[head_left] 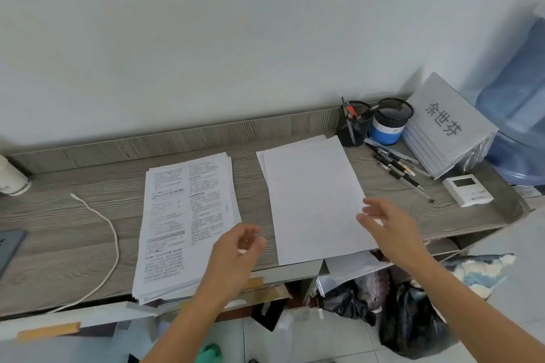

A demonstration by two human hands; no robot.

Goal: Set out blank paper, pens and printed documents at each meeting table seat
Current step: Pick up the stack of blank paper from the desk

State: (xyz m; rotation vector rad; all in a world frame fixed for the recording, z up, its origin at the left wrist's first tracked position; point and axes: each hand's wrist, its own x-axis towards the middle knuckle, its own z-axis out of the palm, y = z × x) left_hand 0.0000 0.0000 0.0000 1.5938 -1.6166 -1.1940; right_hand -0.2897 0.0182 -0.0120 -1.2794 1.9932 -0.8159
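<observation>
two stacks are laid side by side on a grey desk (88, 215): printed documents (188, 224) on the left, blank paper (312, 200) on the right, both reaching the near edge. pens (398, 168) are scattered just right of the blank paper, in front of two mesh cups (392, 115). the left hand (239, 247) is held over the gap between the stacks, its fingers loosely curled and nothing gripped. the right hand (386, 221) is held at the right edge of the blank paper, fingers apart and blurred; whether the sheet is touched cannot be told. name cards (448, 127) are stacked at far right, and a white cable (112, 233) is trailed across the desk on the left.
</observation>
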